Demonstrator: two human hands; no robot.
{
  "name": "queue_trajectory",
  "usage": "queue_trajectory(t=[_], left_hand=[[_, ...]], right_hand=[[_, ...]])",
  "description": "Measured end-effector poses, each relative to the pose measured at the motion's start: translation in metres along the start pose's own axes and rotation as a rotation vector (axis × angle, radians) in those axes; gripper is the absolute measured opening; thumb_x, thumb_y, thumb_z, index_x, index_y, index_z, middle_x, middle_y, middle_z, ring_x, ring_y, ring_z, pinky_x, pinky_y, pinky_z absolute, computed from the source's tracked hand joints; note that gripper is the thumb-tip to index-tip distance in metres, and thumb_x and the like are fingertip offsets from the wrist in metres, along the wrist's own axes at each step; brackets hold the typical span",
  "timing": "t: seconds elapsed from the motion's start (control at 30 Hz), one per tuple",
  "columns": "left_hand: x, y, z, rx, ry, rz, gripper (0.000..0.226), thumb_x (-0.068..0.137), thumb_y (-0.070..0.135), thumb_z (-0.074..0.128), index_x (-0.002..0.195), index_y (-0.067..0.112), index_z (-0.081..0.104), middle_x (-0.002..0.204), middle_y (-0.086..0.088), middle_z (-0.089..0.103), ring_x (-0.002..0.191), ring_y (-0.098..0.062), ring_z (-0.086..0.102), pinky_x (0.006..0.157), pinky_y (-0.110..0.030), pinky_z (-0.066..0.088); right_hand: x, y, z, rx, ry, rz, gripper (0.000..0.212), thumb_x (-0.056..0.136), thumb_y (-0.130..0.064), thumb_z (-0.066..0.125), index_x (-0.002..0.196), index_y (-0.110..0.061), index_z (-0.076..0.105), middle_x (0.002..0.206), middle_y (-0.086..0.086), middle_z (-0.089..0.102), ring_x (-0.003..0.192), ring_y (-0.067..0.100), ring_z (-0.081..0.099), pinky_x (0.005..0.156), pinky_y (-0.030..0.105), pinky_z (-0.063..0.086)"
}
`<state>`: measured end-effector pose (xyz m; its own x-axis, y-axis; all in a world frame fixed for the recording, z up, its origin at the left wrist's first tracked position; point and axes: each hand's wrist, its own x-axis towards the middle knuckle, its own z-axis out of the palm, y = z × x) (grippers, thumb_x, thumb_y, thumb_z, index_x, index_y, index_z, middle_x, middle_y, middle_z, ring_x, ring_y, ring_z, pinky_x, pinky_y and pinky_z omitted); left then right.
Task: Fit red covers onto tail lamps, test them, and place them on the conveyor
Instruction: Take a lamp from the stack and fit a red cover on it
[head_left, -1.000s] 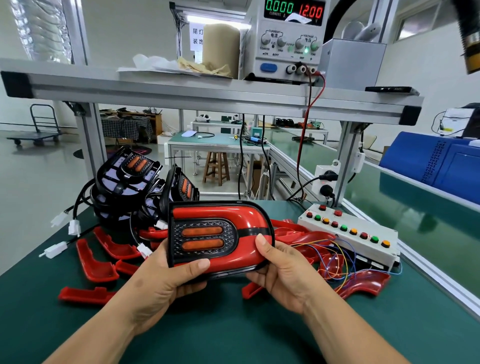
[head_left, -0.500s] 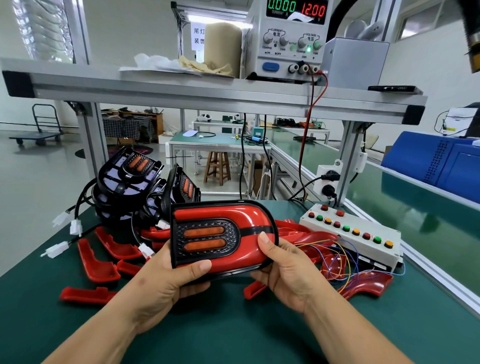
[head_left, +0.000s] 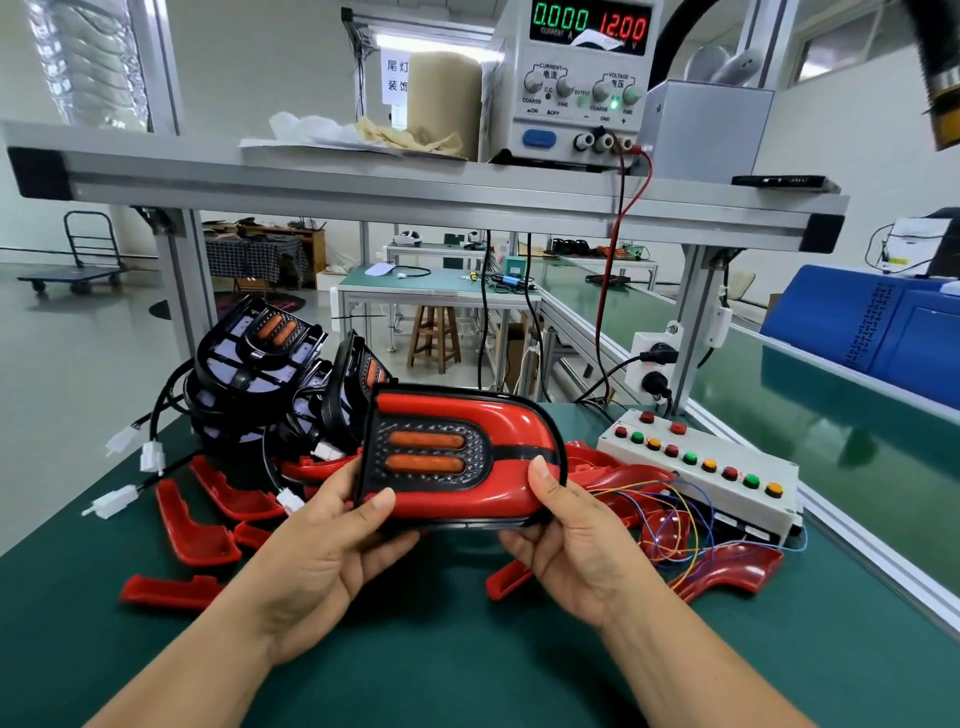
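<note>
Comparing with a second ago, little has altered: the tail lamp (head_left: 441, 457) remains raised just above the green bench (head_left: 467, 654), red covers (head_left: 504, 418) seated on it. Left hand (head_left: 327, 551) clasps its square end, right hand (head_left: 571, 540) its rounded end, thumbs on the face. Fitting looks complete; testing at the button box (head_left: 696, 470) is judged outstanding, conveyor (head_left: 857, 447) placement after.

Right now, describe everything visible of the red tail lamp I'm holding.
The black-rimmed glossy red plastic tail lamp is oblong, rounded at its right end. A black dotted panel on its left holds two orange oblong lenses, and a black band runs right from it. It faces the camera, nearly level, above the green table. The left hand grips its lower left corner, the right hand its right end, thumbs on the front.
</note>
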<state>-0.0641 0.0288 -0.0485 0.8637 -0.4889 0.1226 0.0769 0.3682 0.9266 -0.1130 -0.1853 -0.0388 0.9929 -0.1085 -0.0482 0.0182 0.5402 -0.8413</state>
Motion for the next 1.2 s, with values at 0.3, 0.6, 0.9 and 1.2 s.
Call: queue_trajectory(t=[0.3,0.6,0.9,1.2], left_hand=[[0.0015,0.0007,-0.0066,-0.018,0.02,0.034,0.048,0.083,0.013,0.053,0.13,0.016,0.062,0.127,-0.004,0.067,0.112,-0.017,0.067,0.08,-0.022,0.058],[0.0038,-0.0014,-0.0076,-0.012,0.072,0.039,0.039,0.083,0.017,0.055,0.119,0.017,0.07,0.121,-0.005,0.07,0.103,-0.019,0.071,0.072,-0.023,0.059],[0.0057,-0.0009,-0.0084,-0.036,0.085,0.04,0.036,0.085,0.018,0.053,0.116,0.019,0.073,0.124,-0.006,0.069,0.107,-0.021,0.069,0.073,-0.024,0.059],[0.0006,-0.0011,-0.0072,-0.039,0.081,0.038,0.035,0.085,0.018,0.054,0.115,0.022,0.073,0.124,-0.004,0.069,0.108,-0.02,0.069,0.078,-0.026,0.059]], right_hand=[[0.0007,-0.0068,-0.0107,0.064,-0.029,0.058,0.038,0.077,-0.029,0.067,0.104,-0.003,0.069,0.091,0.015,0.074,0.074,0.023,0.073,0.063,0.033,0.06],[0.0032,-0.0055,-0.01,0.099,-0.02,0.072,0.041,0.076,-0.026,0.068,0.108,-0.002,0.067,0.092,0.017,0.073,0.074,0.026,0.073,0.063,0.034,0.06],[0.0032,-0.0046,-0.0091,0.06,-0.028,0.048,0.032,0.076,-0.029,0.069,0.099,-0.008,0.072,0.092,0.014,0.074,0.077,0.023,0.072,0.068,0.034,0.06],[-0.0025,-0.0025,-0.0038,-0.001,-0.066,0.0,0.017,0.073,-0.016,0.071,0.088,-0.011,0.076,0.096,0.017,0.073,0.08,0.023,0.072,0.068,0.029,0.059]])
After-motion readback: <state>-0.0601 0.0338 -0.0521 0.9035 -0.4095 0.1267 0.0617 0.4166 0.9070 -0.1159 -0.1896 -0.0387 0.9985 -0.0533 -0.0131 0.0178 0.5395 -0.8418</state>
